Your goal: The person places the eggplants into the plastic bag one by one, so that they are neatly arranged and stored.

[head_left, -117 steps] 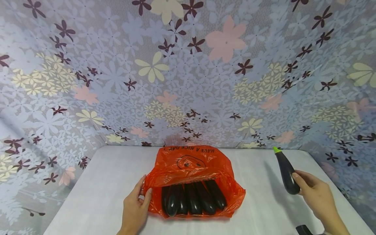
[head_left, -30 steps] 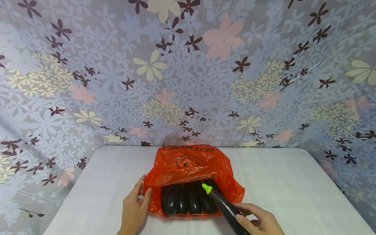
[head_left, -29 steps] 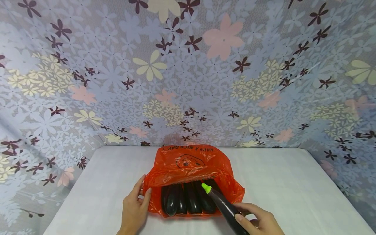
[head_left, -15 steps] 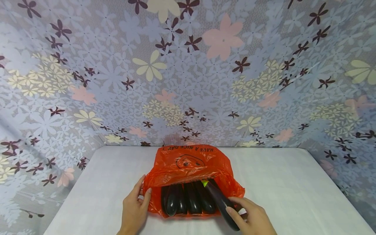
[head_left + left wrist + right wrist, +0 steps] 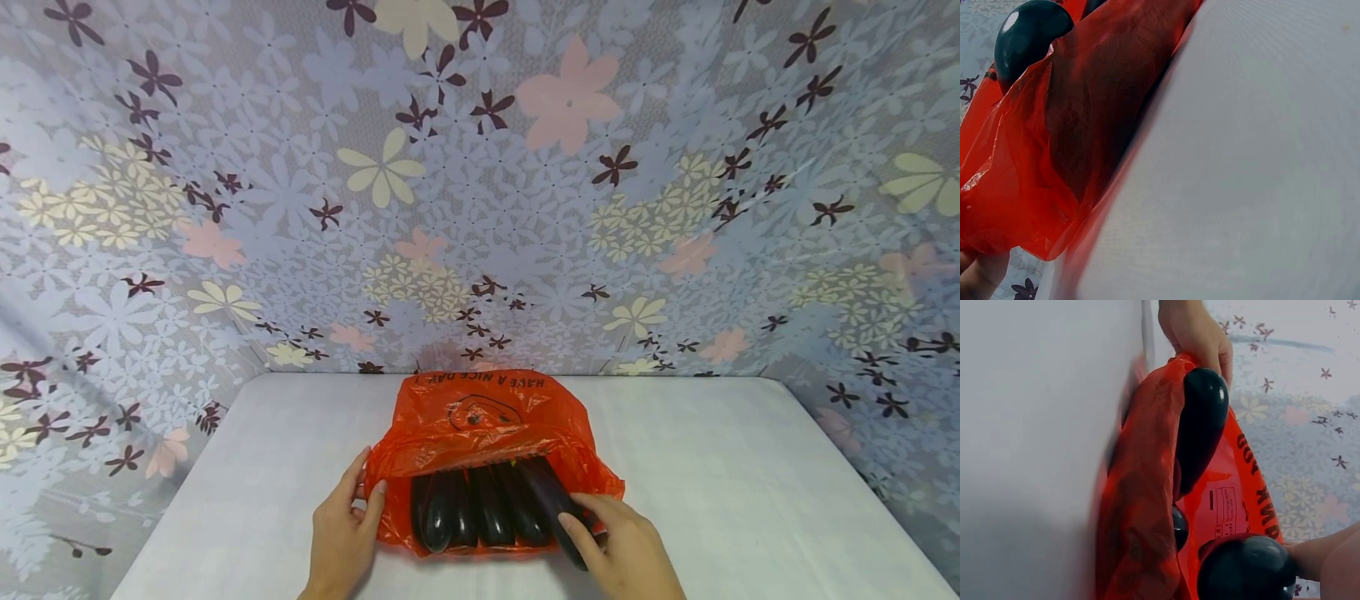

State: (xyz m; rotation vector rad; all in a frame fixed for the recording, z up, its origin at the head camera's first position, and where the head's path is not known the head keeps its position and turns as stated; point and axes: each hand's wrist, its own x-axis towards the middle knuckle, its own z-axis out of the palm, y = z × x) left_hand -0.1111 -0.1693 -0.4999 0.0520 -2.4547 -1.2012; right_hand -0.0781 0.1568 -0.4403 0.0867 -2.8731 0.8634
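Observation:
A red plastic bag [image 5: 480, 417] lies on the white table with its mouth toward me, several dark eggplants [image 5: 491, 512] side by side inside. My left hand [image 5: 345, 525] pinches the left edge of the bag's mouth between thumb and fingers. On the right, my right hand [image 5: 618, 542] grips one eggplant [image 5: 551, 504] near its rounded end. That eggplant slants into the bag, its stem end mostly hidden under the upper flap. In the right wrist view the held eggplant [image 5: 1247, 572] shows its rounded end close up, and the left hand [image 5: 1200, 337] is beyond the bag.
A white table surface [image 5: 750, 467] extends on both sides of the bag. Behind it and along both sides rises a flower-patterned covering [image 5: 480, 208].
My right hand has brought the eggplant from the right side over to the bag and slid it, stem first, into the mouth. The left hand and bag have stayed nearly still.

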